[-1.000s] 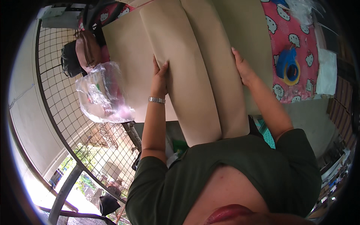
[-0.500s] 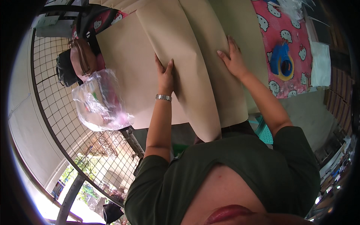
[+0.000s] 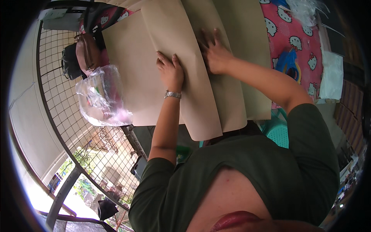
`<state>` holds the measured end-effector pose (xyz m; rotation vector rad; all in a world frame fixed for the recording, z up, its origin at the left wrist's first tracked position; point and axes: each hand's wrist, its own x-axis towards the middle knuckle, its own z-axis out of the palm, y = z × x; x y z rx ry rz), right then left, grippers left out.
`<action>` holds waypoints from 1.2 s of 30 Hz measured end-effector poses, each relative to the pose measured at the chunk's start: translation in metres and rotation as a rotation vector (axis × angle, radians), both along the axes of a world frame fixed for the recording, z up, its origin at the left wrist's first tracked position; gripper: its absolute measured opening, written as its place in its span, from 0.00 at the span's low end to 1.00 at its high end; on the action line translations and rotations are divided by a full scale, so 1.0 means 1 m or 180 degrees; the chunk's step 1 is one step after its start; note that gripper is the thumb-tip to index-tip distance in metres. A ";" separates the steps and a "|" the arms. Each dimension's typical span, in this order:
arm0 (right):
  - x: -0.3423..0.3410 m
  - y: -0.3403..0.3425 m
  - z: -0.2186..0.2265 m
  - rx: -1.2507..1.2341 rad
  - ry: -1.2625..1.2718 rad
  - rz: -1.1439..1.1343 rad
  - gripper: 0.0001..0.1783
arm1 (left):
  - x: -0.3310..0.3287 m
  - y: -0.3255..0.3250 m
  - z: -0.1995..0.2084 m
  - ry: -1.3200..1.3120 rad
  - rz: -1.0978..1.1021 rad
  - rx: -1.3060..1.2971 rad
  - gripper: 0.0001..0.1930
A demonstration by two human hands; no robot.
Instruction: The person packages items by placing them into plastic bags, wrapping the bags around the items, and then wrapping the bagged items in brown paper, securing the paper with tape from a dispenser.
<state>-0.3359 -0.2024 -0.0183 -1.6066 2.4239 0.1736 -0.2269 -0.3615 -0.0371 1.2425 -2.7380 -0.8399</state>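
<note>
A large sheet of brown kraft paper (image 3: 135, 85) covers most of the table, with overlapping layers. One folded flap (image 3: 197, 104) runs down its middle, and a second layer (image 3: 232, 104) curves up beside it on the right. My left hand (image 3: 170, 71), with a metal-banded watch (image 3: 172, 94) at the wrist, rests on the middle flap with its fingers apart. On the second layer lies my right hand (image 3: 217, 54), fingers spread, close against the flap's right edge. Neither hand grips anything that I can see.
A blue tape dispenser (image 3: 288, 63) stands on the pink patterned tablecloth (image 3: 305, 46) at right. Left of the paper are a clear plastic bag (image 3: 101, 96), a pink bag (image 3: 85, 54) and wire mesh (image 3: 54, 77). A green plastic stool (image 3: 279, 131) is below.
My right hand has moved left across the paper to the middle flap's edge. My left hand has shifted slightly up onto the flap, which now lies flatter with its lower end farther from me.
</note>
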 end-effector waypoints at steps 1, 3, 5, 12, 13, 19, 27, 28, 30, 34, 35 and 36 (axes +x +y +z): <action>-0.001 0.000 -0.001 -0.0218 -0.0101 -0.0056 0.40 | -0.002 0.004 0.000 -0.0100 0.0000 -0.0192 0.39; -0.001 0.002 -0.003 -0.0652 -0.0305 -0.0183 0.38 | -0.007 0.017 0.000 -0.0301 -0.0014 -0.0572 0.41; 0.000 -0.003 0.001 -0.0332 -0.0177 -0.0163 0.38 | -0.001 0.039 -0.013 -0.0631 -0.0290 -0.1200 0.42; -0.024 0.000 0.005 -0.0355 -0.1445 -0.0122 0.26 | 0.008 0.089 -0.011 -0.0303 -0.0535 -0.0632 0.44; -0.030 0.003 -0.005 -0.0864 -0.2010 -0.0393 0.25 | 0.006 0.098 -0.009 -0.0505 -0.0639 -0.0862 0.44; 0.030 0.097 -0.034 -0.4048 -0.2012 -0.2788 0.18 | 0.003 0.108 -0.014 -0.0822 -0.0529 -0.1029 0.40; 0.118 0.118 -0.045 -0.2704 -0.1625 -0.3055 0.22 | 0.001 0.111 -0.011 -0.0898 -0.0622 -0.0962 0.38; 0.094 0.102 -0.054 -0.2764 -0.1474 -0.3034 0.21 | 0.001 0.110 -0.013 -0.0906 -0.0621 -0.0991 0.38; 0.040 0.067 -0.070 -0.2600 -0.1144 -0.2850 0.18 | 0.001 0.108 -0.014 -0.0889 -0.0622 -0.0995 0.37; -0.095 0.000 -0.060 -0.2757 -0.1040 -0.2248 0.27 | 0.004 0.107 -0.013 -0.0763 -0.0667 -0.1040 0.36; -0.134 -0.009 -0.058 -0.2354 -0.1619 -0.2609 0.26 | -0.002 0.110 -0.011 -0.0698 -0.0749 -0.1026 0.36; -0.159 -0.011 -0.058 -0.1939 -0.2218 -0.2942 0.25 | -0.007 0.113 -0.010 -0.0645 -0.0825 -0.1015 0.36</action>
